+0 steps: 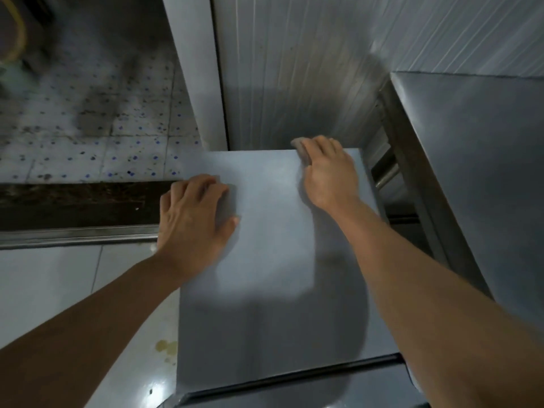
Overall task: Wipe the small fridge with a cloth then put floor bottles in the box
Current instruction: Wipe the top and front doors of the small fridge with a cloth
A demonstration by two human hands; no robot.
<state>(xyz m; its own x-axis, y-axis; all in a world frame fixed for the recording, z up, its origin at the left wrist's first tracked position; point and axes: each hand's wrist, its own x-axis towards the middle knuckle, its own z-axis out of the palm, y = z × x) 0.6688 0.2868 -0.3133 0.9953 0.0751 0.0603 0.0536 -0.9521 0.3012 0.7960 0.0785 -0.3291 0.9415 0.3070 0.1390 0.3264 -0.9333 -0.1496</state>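
pressing a crumpled cloth (299, 148) at the small fridge (273, 278) top's far right corner, right hand (326, 169) fingers curl over it; left hand (194, 219) lies flat, fingers relaxed, on the left edge.

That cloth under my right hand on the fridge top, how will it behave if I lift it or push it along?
The cloth looks bunched and soft under the right hand, so it is probably floppy and light. The fridge top looks smooth, so the cloth should slide easily when pushed.
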